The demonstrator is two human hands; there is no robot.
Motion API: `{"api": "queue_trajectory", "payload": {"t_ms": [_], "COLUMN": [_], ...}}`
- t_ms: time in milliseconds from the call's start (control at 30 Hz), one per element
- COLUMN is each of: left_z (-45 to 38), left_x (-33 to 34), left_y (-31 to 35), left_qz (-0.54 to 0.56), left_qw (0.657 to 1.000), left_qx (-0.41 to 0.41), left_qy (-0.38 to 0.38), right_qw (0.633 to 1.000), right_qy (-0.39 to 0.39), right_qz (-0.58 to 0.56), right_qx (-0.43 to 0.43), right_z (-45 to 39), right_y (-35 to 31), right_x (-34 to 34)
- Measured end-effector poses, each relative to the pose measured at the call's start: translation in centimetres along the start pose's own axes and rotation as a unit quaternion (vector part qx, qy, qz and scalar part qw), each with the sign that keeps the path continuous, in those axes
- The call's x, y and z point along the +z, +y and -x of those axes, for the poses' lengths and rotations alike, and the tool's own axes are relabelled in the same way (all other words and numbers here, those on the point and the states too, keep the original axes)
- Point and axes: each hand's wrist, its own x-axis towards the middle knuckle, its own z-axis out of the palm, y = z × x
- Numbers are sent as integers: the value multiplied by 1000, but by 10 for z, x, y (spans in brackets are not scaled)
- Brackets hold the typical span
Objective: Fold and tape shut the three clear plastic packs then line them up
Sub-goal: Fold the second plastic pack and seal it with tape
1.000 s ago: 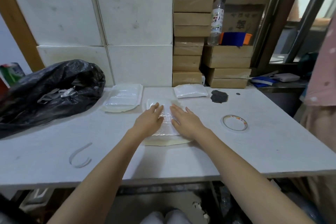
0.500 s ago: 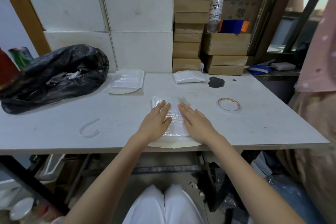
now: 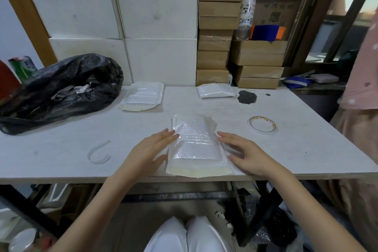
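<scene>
Near pack: a clear plastic pack [image 3: 195, 145] lies flat at the table's near edge, its long side running away from the person, with a pale yellow strip showing along its near end and its far end slightly lifted and crumpled.
Left hand: the left hand [image 3: 150, 148] lies on the table at the pack's left edge, fingers straight and close together, fingertips touching the pack's left side and the thumb against its lower left edge; it grips nothing.
Right hand: the right hand [image 3: 244, 154] lies at the pack's right edge, fingers straight and slightly spread, fingertips resting on the loose clear film along that side; nothing is pinched or curled round.
Pack and hands: the pack sits between the two hands, flanked rather than covered, its top face bare.
Second pack: another clear pack [image 3: 142, 96] lies flat well back on the table, left of centre, just beside the black bag [image 3: 61, 90].
Third pack: a smaller, folded pack [image 3: 214, 91] lies at the far edge, right of centre, near a dark patch [image 3: 247, 97].
Tape: a roll of tape [image 3: 262, 124] lies flat to the right of the near pack, apart from the right hand.
Table: a white table [image 3: 61, 149] with stacked white and brown boxes behind it.
</scene>
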Motion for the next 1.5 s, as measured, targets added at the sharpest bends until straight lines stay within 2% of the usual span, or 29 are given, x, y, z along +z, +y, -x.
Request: {"api": "queue_trajectory", "payload": {"t_ms": [133,233,300,400,433,467,533,633,733,800,900,1033,1233,1300,1367,1400,1467,1500], "left_z": [-10,-17,-18,-20,-24,-26,-34,-45,-61,-70,-83,-97,-103,-103,-102,-103,-104,-104], "left_x": [10,19,25,30,28,26,20,13,15,17,20,21,19,18,18,19,18,18], "left_y": [10,10,6,7,13,19,33,43,46,46,45,45,42,42,42,42,40,38], "left_qz": [21,77,79,141,167,197,260,326,328,289,166,92,89,91,95,97,104,114], "left_qw": [999,997,997,989,984,975,944,904,885,885,898,898,892,890,889,888,883,880], "left_qx": [39,-15,4,-9,-43,-88,-178,-233,-277,-315,-375,-409,-437,-441,-444,-446,-454,-459], "left_qy": [0,-1,19,31,45,61,95,150,179,185,163,135,74,63,60,60,58,56], "right_qw": [1000,999,998,985,978,975,976,965,949,939,939,937,915,906,883,878,890,896], "right_qy": [13,12,22,103,144,180,210,216,256,285,302,308,334,353,359,343,238,168], "right_qz": [2,12,34,92,93,73,-29,-142,-171,-176,-130,-65,-50,57,238,310,389,409], "right_qx": [-22,-32,-43,-103,-118,-110,-38,48,66,79,97,150,223,228,187,126,-10,-48], "right_z": [-13,-16,-13,-16,-19,-22,-27,-37,-49,-57,-68,-78,-80,-77,-75,-76,-82,-85], "right_y": [-3,0,4,5,1,-5,-19,-29,-34,-36,-35,-35,-42,-53,-64,-69,-74,-73], "right_x": [10,13,16,24,26,28,29,28,28,30,32,31,37,36,36,37,42,46]}}
